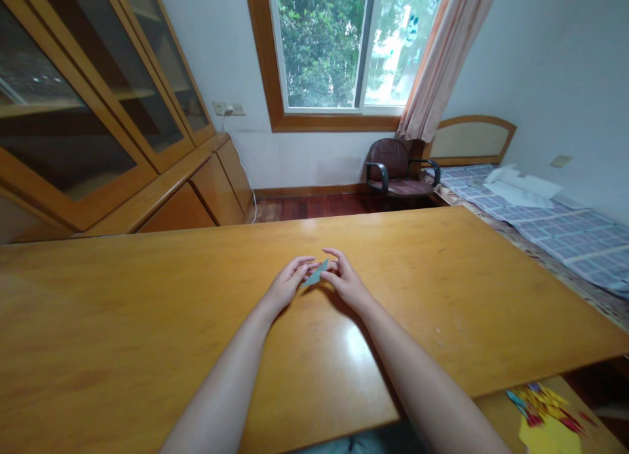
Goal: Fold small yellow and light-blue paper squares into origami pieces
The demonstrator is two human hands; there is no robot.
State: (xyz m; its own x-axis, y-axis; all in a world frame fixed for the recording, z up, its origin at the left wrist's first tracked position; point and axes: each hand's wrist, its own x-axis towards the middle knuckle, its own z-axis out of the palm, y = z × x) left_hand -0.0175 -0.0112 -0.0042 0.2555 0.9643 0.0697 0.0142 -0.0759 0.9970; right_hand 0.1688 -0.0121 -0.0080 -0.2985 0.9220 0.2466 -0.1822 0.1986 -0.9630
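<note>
A small grey-blue piece of folded paper (315, 275), roughly triangular, is held between my two hands just above the wooden table (162, 323). My left hand (289, 282) has its thumb and fingers closed at the paper's left side. On the other side, my right hand (345, 280) pinches the paper between thumb and fingers, with the index finger raised and curved. Part of the paper is hidden behind the fingers.
At lower right, yellow paper and a colourful packet (545, 408) lie on a lower surface. Beyond the table stand an armchair (396, 166) and a bed (580, 234). A glass-door cabinet (181, 146) lines the left, and a white cord (243, 166) hangs from the wall socket.
</note>
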